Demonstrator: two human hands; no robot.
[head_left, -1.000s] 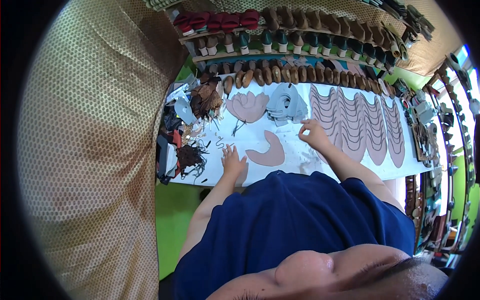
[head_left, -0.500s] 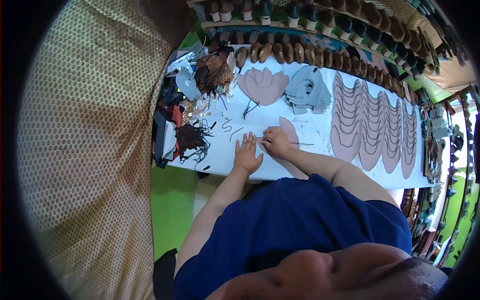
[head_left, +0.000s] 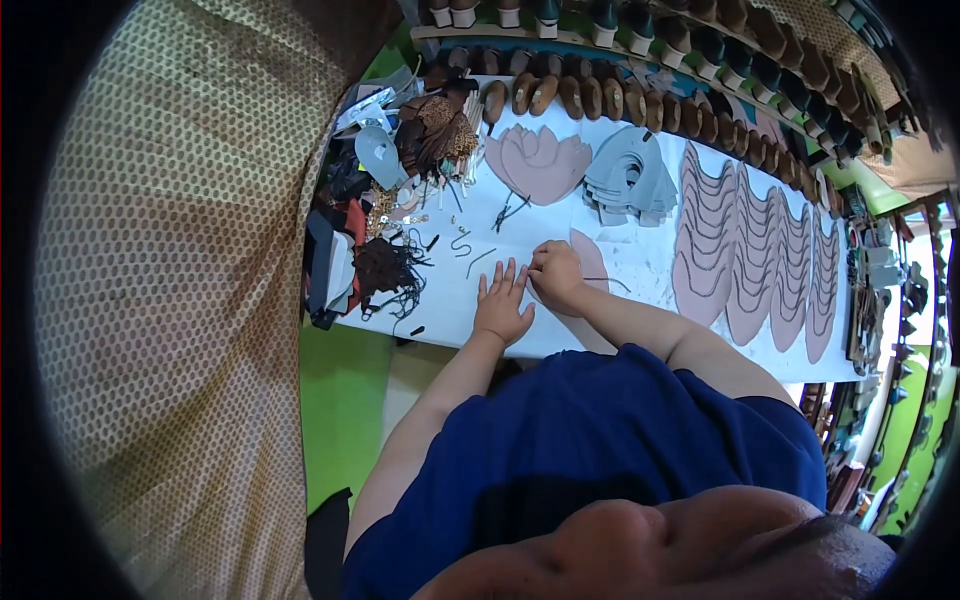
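Note:
My left hand (head_left: 503,303) lies flat on the white tabletop with its fingers spread, its fingertips close to the right hand. My right hand (head_left: 556,272) is bent over the left edge of a pink, curved shoe-upper piece (head_left: 592,252), its fingers drawn together. The fingertips hide whatever is between them. A thin dark cord (head_left: 608,281) runs out from beside the right hand across the pink piece, its free end lying to the right. Short loose dark strips (head_left: 482,260) lie beyond my left hand.
Stacked pink pieces (head_left: 540,170) and grey pieces (head_left: 628,185) lie at the back. Rows of pink pieces with dark-edged curves (head_left: 708,262) cover the right side. Scraps and dark cords (head_left: 385,270) crowd the left. Wooden shoe lasts (head_left: 613,100) line the far edge.
The view has shifted slightly. My right fingertips have drawn closer together at the pink piece's edge, and the cord's free end now bends toward me. My left hand stays flat.

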